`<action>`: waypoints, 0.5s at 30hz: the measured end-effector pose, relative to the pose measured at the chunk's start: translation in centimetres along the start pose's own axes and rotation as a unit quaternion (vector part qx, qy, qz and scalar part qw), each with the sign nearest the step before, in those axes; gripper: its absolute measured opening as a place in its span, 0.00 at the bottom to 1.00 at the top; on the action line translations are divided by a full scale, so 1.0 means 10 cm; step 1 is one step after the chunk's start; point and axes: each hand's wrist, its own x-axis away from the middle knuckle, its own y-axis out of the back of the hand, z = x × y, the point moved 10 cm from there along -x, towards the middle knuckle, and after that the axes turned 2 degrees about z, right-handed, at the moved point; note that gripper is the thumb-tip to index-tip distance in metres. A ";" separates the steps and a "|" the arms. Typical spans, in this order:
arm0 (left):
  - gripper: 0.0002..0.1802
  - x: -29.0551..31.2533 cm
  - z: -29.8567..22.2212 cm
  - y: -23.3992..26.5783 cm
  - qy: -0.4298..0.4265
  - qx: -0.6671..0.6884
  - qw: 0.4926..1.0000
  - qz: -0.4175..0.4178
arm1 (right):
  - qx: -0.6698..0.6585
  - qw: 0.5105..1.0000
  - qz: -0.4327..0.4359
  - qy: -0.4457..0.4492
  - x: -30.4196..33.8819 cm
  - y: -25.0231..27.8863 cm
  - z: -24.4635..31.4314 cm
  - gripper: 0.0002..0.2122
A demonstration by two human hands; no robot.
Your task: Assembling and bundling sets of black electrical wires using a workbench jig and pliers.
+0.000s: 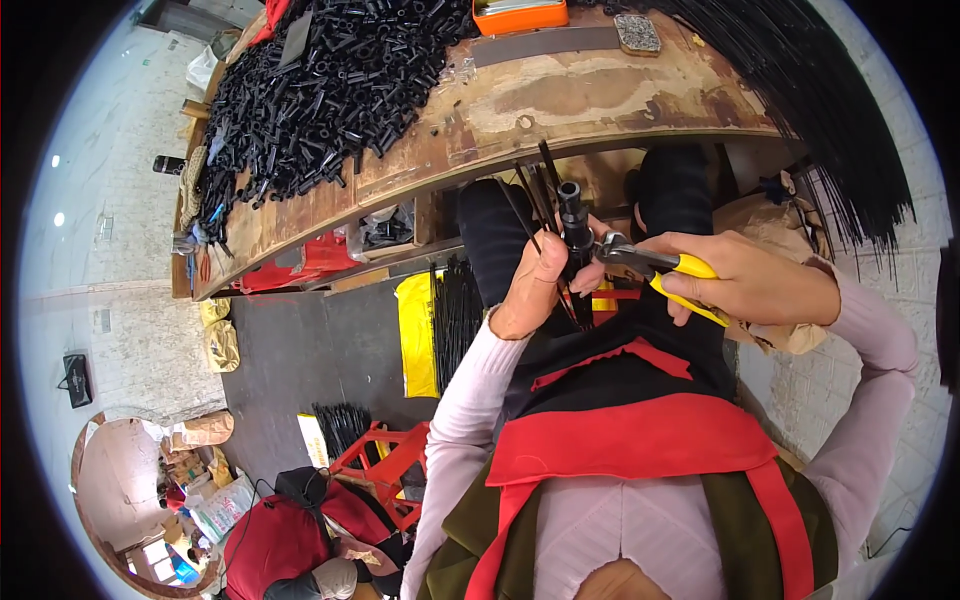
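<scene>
My left hand (532, 285) is closed round several thin black rods (519, 205) and a stepped black tubular fitting (571, 212), over my lap just below the table's front edge. The fitting stands roughly upright, its open round end facing me. My right hand (750, 278) grips a pair of pliers (697, 266) with yellow handles. Their metal jaws reach the side of the fitting next to my left fingers; whether they clamp anything there I cannot tell. The rods' lower ends are partly hidden by my fingers and the dark apron.
The wooden table (560, 95) carries a big heap of short black tubes (330, 95), an orange tin (520, 16), a flat grey bar (545, 46) and a speckled block (637, 34). Long black rods (835, 130) overhang its right end. A red stool (385, 450) and another person (275, 530) are lower left.
</scene>
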 end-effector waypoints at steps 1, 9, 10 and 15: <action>0.44 0.00 0.00 -0.01 -0.001 0.001 1.000 0.001 | 0.020 1.000 0.002 0.002 0.00 0.00 0.01 0.18; 0.41 0.02 -0.01 0.01 -0.029 -0.003 0.999 -0.024 | -0.044 0.996 0.020 -0.077 -0.01 -0.09 -0.05 0.13; 0.41 0.03 -0.01 0.01 -0.029 -0.003 0.999 -0.022 | -0.075 0.994 0.029 -0.071 -0.03 -0.11 -0.05 0.12; 0.42 0.03 -0.02 0.05 -0.035 -0.015 0.999 -0.019 | -0.138 0.983 0.081 -0.085 -0.05 -0.15 -0.09 0.12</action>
